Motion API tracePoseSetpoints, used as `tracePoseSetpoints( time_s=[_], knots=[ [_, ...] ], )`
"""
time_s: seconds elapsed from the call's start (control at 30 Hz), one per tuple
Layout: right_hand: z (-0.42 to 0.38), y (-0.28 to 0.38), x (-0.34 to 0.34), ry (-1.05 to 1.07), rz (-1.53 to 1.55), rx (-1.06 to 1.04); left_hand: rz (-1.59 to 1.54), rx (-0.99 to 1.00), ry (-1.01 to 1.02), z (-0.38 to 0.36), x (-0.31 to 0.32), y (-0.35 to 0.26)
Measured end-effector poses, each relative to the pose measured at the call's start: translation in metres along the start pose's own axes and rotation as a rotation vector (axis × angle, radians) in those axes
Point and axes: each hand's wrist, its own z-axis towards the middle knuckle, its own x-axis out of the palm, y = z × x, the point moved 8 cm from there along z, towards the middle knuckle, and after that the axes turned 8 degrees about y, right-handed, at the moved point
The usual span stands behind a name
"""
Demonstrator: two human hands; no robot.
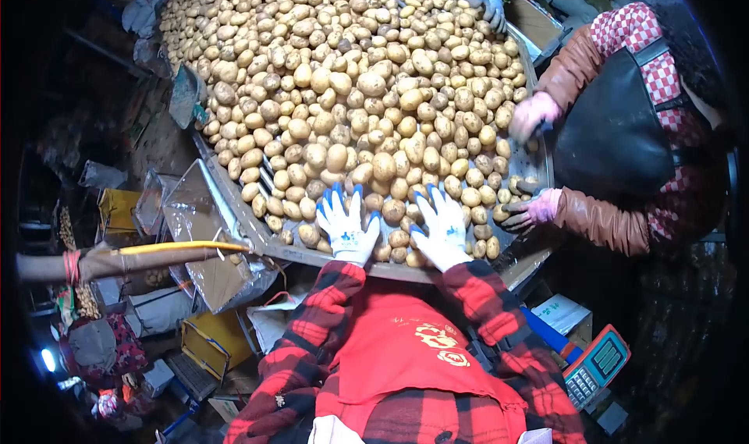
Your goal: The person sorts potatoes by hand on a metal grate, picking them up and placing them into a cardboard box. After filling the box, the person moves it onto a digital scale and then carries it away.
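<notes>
A great heap of potatoes [335, 108] covers the sorting table in front of me. My left hand [348, 229], in a white glove with blue fingertips, rests at the heap's near edge with its fingers spread against the potatoes. To its right my right hand [441, 227], gloved the same way, lies with fingers apart over the potatoes. Several potatoes [398, 239] sit between my two hands. Neither hand grips a potato.
The metal table rim [374, 269] runs just below my wrists. At the right a co-worker [624, 124] reaches over the potatoes; another gloved hand [493, 11] is at the far right corner. A scale with keypad [597, 366], a pole [133, 263] and cardboard boxes [214, 241] stand nearby.
</notes>
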Motion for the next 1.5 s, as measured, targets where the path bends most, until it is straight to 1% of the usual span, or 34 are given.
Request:
tracePoseSetpoints(
  time_s=[0.03, 0.1, 0.17, 0.23, 0.27, 0.3, 0.33, 0.37, 0.4, 0.43, 0.5, 0.53, 0.57, 0.6, 0.63, 0.67, 0.7, 0.77, 0.83, 0.87, 0.9, 0.93, 0.97, 1.03, 1.07, 1.1, 1.13, 1.17, 1.2, 1.23, 1.3, 1.37, 1.4, 1.5],
  knots=[
    [0.017, 0.005, 0.000, 0.016, -0.051, 0.011, 0.014, -0.001, -0.002, 0.014, 0.009, -0.002],
    [0.051, 0.004, 0.015, 0.040, -0.094, 0.065, 0.080, 0.003, 0.083, 0.041, 0.026, -0.008],
    [0.071, 0.004, 0.043, 0.034, -0.197, 0.187, 0.204, -0.091, 0.200, 0.071, 0.035, -0.008],
    [0.091, 0.002, 0.051, -0.116, -0.290, 0.215, 0.211, -0.088, 0.257, 0.103, 0.029, -0.010],
    [0.107, 0.000, 0.051, -0.156, -0.318, 0.176, 0.198, -0.107, 0.315, 0.116, 0.029, -0.007],
    [0.125, -0.004, 0.046, -0.186, -0.343, 0.142, 0.173, -0.053, 0.156, 0.133, 0.026, -0.005],
    [0.162, 0.005, 0.023, -0.139, -0.334, 0.042, 0.093, -0.121, 0.130, 0.161, 0.029, 0.005],
    [0.198, 0.006, 0.003, -0.154, -0.397, 0.102, 0.016, -0.193, 0.103, 0.191, 0.026, 0.011],
    [0.229, -0.010, 0.001, -0.147, -0.292, 0.218, 0.131, -0.189, 0.072, 0.215, 0.017, 0.010],
    [0.247, -0.007, -0.008, -0.128, -0.308, 0.295, 0.249, -0.180, 0.039, 0.236, 0.006, 0.009],
    [0.262, -0.014, -0.004, -0.062, -0.287, 0.263, 0.268, -0.004, -0.022, 0.266, 0.002, 0.013],
    [0.263, -0.016, -0.013, -0.041, -0.215, 0.145, 0.268, 0.042, -0.052, 0.268, 0.007, 0.014],
    [0.252, -0.024, -0.020, -0.015, -0.137, 0.042, 0.294, 0.063, -0.006, 0.270, 0.009, 0.014],
    [0.244, -0.039, -0.027, -0.046, -0.028, -0.060, 0.279, 0.094, -0.021, 0.271, 0.010, 0.013],
    [0.227, -0.052, -0.052, -0.141, 0.159, -0.093, 0.262, 0.122, -0.037, 0.270, 0.010, 0.013],
    [0.209, -0.064, -0.076, -0.210, 0.093, -0.084, 0.256, 0.126, -0.027, 0.269, 0.007, 0.010],
    [0.189, -0.079, -0.085, -0.181, -0.171, 0.028, 0.238, 0.122, -0.010, 0.270, 0.004, 0.007],
    [0.145, -0.137, -0.049, -0.221, -0.368, 0.393, 0.214, 0.125, 0.012, 0.266, 0.006, 0.004],
    [0.133, -0.128, -0.025, -0.148, -0.332, 0.632, 0.177, 0.217, 0.045, 0.270, 0.012, 0.001],
    [0.139, -0.116, -0.015, -0.179, -0.322, 0.681, 0.163, 0.256, 0.057, 0.272, 0.013, 0.001],
    [0.148, -0.106, 0.005, -0.125, -0.314, 0.637, 0.151, 0.294, 0.075, 0.270, 0.013, 0.003],
    [0.150, -0.084, 0.006, -0.159, -0.331, 0.591, 0.128, 0.320, 0.093, 0.268, 0.012, 0.005],
    [0.146, -0.065, 0.004, -0.195, -0.348, 0.543, 0.065, 0.310, 0.093, 0.264, 0.010, 0.007],
    [0.119, -0.053, 0.021, -0.069, -0.202, 0.400, -0.106, 0.313, 0.054, 0.248, -0.007, 0.013],
    [0.099, -0.040, 0.014, 0.017, -0.129, 0.275, -0.257, 0.328, -0.064, 0.232, -0.020, 0.017],
    [0.075, -0.038, 0.030, 0.124, -0.135, 0.197, -0.356, 0.307, -0.117, 0.210, -0.035, 0.016],
    [0.047, -0.030, 0.021, 0.081, 0.016, 0.087, -0.354, 0.287, -0.115, 0.183, -0.041, 0.015],
    [0.020, -0.021, 0.023, 0.117, -0.165, 0.039, -0.352, 0.266, -0.118, 0.155, -0.048, 0.015],
    [-0.013, -0.019, 0.044, 0.246, -0.257, 0.128, -0.347, 0.266, -0.126, 0.123, -0.046, 0.012],
    [-0.036, -0.014, 0.051, 0.276, -0.252, 0.109, -0.405, 0.253, -0.140, 0.088, -0.037, 0.012],
    [-0.062, -0.012, 0.052, 0.218, -0.144, 0.095, -0.519, 0.225, -0.163, 0.020, -0.024, 0.008],
    [-0.075, -0.012, 0.047, 0.269, -0.037, 0.072, -0.480, 0.254, 0.112, -0.033, -0.016, -0.014],
    [-0.076, -0.011, 0.034, 0.172, 0.018, -0.001, -0.495, 0.283, 0.154, -0.051, -0.012, -0.021],
    [-0.040, -0.025, -0.004, -0.165, -0.034, 0.073, -0.532, 0.290, 0.263, -0.087, 0.002, -0.027]
  ],
)
